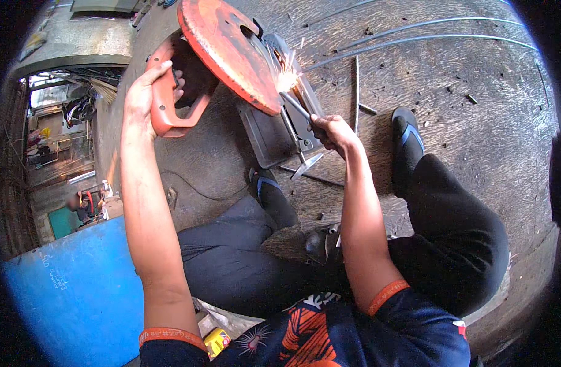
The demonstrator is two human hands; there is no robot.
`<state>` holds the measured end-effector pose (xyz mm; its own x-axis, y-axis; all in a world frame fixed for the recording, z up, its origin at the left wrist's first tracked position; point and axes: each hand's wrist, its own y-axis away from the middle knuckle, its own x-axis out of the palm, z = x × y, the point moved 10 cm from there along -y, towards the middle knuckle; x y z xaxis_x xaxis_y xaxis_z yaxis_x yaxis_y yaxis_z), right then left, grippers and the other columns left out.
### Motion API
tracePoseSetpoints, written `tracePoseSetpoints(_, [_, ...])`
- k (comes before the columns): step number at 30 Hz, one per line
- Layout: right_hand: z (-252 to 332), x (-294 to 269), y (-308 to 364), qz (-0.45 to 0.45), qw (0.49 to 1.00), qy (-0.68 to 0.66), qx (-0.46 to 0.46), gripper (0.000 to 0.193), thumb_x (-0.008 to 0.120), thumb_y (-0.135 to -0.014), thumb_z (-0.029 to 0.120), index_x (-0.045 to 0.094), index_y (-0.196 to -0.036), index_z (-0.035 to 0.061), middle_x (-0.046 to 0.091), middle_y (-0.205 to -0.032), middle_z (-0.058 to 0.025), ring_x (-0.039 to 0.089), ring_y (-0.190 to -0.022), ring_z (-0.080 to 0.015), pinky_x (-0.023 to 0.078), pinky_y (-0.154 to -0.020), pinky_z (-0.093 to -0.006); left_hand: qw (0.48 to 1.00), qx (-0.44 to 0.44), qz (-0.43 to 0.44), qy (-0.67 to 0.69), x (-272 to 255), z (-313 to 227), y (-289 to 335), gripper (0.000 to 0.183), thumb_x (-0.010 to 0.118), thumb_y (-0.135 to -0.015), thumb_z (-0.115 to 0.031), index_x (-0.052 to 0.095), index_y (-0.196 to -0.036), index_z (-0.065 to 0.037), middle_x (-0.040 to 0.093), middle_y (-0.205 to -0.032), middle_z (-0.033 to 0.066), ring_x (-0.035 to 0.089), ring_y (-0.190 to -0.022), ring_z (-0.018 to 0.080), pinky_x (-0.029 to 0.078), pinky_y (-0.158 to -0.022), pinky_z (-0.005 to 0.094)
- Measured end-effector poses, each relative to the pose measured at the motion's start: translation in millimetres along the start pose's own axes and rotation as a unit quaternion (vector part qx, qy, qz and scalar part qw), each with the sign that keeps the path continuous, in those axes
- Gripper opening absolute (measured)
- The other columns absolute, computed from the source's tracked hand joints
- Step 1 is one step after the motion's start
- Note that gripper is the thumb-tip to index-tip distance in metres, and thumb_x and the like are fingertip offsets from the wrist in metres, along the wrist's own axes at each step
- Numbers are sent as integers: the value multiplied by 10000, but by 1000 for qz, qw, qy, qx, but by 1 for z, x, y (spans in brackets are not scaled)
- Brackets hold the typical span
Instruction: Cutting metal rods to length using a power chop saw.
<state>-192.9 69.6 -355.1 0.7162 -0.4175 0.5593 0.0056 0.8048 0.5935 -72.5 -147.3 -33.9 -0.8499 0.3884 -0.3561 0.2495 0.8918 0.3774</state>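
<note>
My left hand (144,92) is wrapped around the orange D-shaped handle of a chop saw (231,58). The saw's round, scuffed guard is lowered over its dark metal base (265,134). Bright sparks (286,81) burst beside the guard's lower right edge. Just below the sparks, my right hand (334,131) is closed on a thin metal rod (297,105), whose upper end reaches the glow. The clamp screw with its crank handle (306,166) sticks out of the base toward me. The cutting disc is mostly hidden behind the guard.
Long thin metal rods (415,40) stretch across the worn floor at the far right. Short offcuts (368,108) lie near the base. My sandalled feet (409,137) stand either side. A blue panel (78,293) is at left; farther off, another person (86,207) is visible.
</note>
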Motion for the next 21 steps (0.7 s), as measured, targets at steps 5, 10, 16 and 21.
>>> tracePoseSetpoints(5, [-5, -3, -4, 11, 1000, 5, 4, 296, 631, -864, 323, 647, -797, 36, 488, -544, 12, 348, -391, -71, 233, -371, -252, 1000, 17, -8, 8, 4, -5, 4, 329, 664, -814, -222, 552, -1068, -45, 624, -881, 78, 619, -730, 173, 519, -621, 296])
tracePoseSetpoints(10, [-3, -5, -4, -20, 1000, 13, -8, 300, 643, -856, 320, 657, -788, 28, 479, -533, 17, 355, -396, -67, 235, -371, -251, 1000, 12, -6, 11, 4, -3, 1, 316, 666, -813, -226, 555, -1050, -48, 623, -871, 74, 617, -723, 170, 521, -622, 293])
tracePoseSetpoints(16, [1, -9, -10, -40, 996, 71, -35, 331, 645, -852, 321, 672, -773, 1, 488, -522, 8, 402, -428, -75, 294, -392, -266, 1000, 0, -4, 0, -3, -1, -3, 442, 674, -812, -242, 507, -1172, -46, 630, -947, 89, 627, -783, 185, 535, -668, 292])
tracePoseSetpoints(21, [26, -18, -7, -155, 946, 252, -135, 348, 658, -811, 347, 690, -818, 0, 614, -623, -135, 606, -581, -241, 463, -569, -353, 1000, 2, -10, -1, 3, -1, -1, 435, 670, -815, -237, 509, -1171, -46, 630, -949, 92, 628, -786, 188, 537, -670, 303])
